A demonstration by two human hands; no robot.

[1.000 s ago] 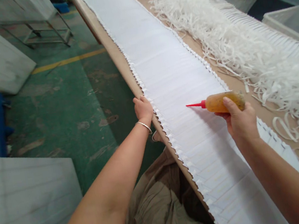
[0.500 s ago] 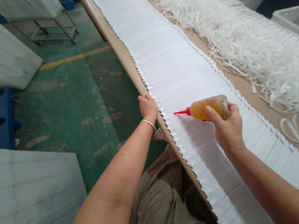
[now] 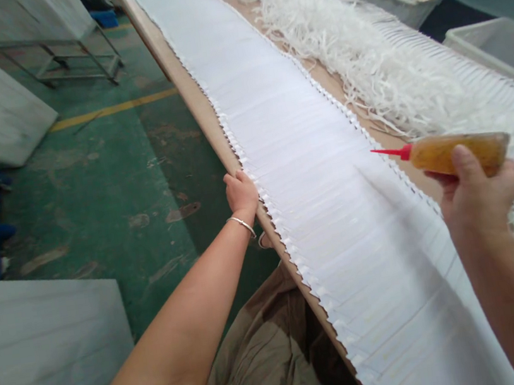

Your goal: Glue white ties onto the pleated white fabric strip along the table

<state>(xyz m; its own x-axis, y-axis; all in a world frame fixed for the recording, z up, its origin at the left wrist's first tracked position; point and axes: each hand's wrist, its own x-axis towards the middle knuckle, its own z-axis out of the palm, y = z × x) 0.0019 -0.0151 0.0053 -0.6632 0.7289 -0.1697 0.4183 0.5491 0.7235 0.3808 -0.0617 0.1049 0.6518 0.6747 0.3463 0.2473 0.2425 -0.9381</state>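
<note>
Table (image 3: 201,111): stretches from 11 o'clock down to 5 o'clock, its tan border bare along the person's side.
White sheets (image 3: 275,120): lie overlapped in a long row on the table, running from 12 to 5 o'clock, with both edges toothed.
Strip heap (image 3: 387,66): tangled white strips at 2 o'clock, beside the row's far edge.
Amber bottle (image 3: 445,150): at 3 o'clock, nearly level; a firm grip with only light pressure probably gives the best control.
Right hand (image 3: 481,193): closed around the bottle, thumb on the upper side; a steady wrist likely helps.
Left hand (image 3: 242,194): near the centre, curled over the table's edge beside the sheets; whether it pinches them cannot be told. Leaning there gently should avoid shifting the row.
Red nozzle (image 3: 392,152): points to 9 o'clock by the far toothed edge, seemingly clear of it; an even height looks wise.
</note>
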